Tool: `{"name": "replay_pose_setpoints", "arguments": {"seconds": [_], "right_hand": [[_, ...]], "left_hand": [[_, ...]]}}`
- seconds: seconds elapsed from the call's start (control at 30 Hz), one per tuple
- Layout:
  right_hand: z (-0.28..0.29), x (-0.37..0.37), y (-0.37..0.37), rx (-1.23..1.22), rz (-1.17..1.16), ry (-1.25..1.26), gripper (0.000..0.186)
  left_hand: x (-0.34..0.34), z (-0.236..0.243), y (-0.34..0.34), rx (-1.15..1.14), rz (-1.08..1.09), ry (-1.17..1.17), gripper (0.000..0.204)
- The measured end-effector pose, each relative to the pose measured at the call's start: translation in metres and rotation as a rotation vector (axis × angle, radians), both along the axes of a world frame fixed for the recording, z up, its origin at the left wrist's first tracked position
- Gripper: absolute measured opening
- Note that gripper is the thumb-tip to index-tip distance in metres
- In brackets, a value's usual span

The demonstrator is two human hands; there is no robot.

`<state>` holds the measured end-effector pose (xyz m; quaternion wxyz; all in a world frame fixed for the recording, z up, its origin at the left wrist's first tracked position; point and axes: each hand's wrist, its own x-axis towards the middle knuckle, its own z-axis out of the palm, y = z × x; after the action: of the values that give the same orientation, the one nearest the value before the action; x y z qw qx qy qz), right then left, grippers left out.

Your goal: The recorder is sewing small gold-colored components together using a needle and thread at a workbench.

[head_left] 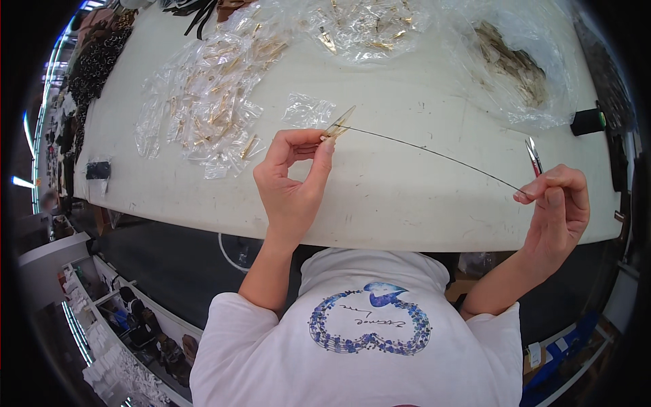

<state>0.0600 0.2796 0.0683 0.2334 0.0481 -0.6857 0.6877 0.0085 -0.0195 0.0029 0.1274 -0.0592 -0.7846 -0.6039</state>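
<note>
Between the thumb and index finger of my left hand (291,178) is a slim gold-coloured piece (341,121), like a clip, tilted upward. A dark thin thread (424,148) runs from it down to the right, where my right hand (554,207) pinches it between closed fingers. Small scissors with red on the handles (532,153) lie just beyond my right hand. A small clear plastic bag (306,108) lies behind the gold piece.
Across the white table (413,210) lie piles of bagged gold pieces (210,108) (366,27), a large clear bag with brownish contents (508,64), a black spool (588,121), a small dark item (98,171) and dark material (98,57). Shelving (112,298) stands below left.
</note>
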Motion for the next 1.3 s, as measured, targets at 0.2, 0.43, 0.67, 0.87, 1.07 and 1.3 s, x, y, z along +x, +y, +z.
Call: {"name": "replay_pose_setpoints", "arguments": {"seconds": [0.2,0.43,0.67,0.87,1.07,1.3], "right_hand": [[0.008,0.009,0.010,0.148,0.180,0.020,0.005],[0.009,-0.005,0.001,-0.260,0.253,0.098,0.006],[-0.024,-0.025,-0.046,-0.156,0.259,-0.067,0.011],[-0.037,-0.023,-0.096,-0.264,0.372,-0.331,0.013],[-0.037,-0.023,-0.109,-0.584,0.575,-0.533,0.032],[-0.040,-0.024,-0.109,-0.644,0.621,-0.566,0.033]], "left_hand": [[-0.005,0.002,-0.005,0.053,0.062,-0.015,0.012],[-0.008,0.002,0.000,0.206,0.029,-0.075,0.013],[-0.002,0.010,0.002,0.541,-0.191,-0.392,0.012],[0.004,0.015,0.009,0.552,-0.235,-0.352,0.012],[0.012,0.015,0.011,0.485,-0.242,-0.216,0.011],[0.015,0.014,0.011,0.474,-0.270,-0.202,0.012]]}}
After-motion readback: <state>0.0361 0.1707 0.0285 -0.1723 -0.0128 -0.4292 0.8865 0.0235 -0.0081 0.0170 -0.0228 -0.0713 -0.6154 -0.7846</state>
